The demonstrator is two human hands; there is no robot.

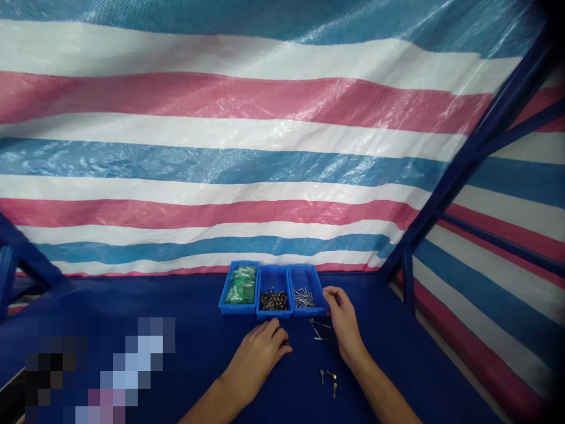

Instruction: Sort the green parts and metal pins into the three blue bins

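My left hand (260,359) is closed low over the blue tabletop, in front of the middle bin. A small dark bit shows at its fingertips, too small to name. At the right bin's outer rim, my right hand (345,321) has thumb and forefinger pinched together; whatever lies between them is hidden. Silver nail-like pins (304,298) fill the front of the right blue bin (304,274). Dark and brass small fasteners (273,300) lie in the middle bin (272,275). A few loose pins (321,338) and three small brass-coloured pieces (334,388) rest between my hands.
The left blue bin (224,306) contains green-tinted clear plastic packets (242,282). Behind the blue table (176,300) hangs a striped tarp (220,141). A dark blue metal frame (424,218) slants up at the right. Something blurred out covers the lower left.
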